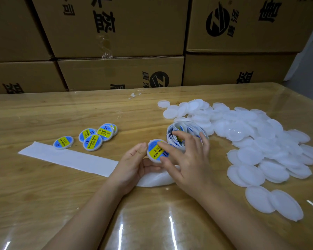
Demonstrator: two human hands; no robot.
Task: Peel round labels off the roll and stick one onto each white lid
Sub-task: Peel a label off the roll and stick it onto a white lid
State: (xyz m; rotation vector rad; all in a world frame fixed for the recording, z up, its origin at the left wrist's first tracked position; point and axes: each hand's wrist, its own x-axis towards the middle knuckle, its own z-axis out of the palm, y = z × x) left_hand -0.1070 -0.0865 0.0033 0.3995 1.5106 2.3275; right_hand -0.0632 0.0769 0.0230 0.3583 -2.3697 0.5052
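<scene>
the left hand (134, 163) grips the labelled lid (155, 152) by its rim while the right hand (190, 159) presses spread, straight fingers on its face, with the roll (181, 127) just beyond and the blank lids (260, 141) off to the right, nearer that hand.

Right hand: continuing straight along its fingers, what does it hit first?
Probably the label roll, just beyond the right hand's middle fingertips; its index lies over the lid held by the left hand. Depth unclear.
</scene>
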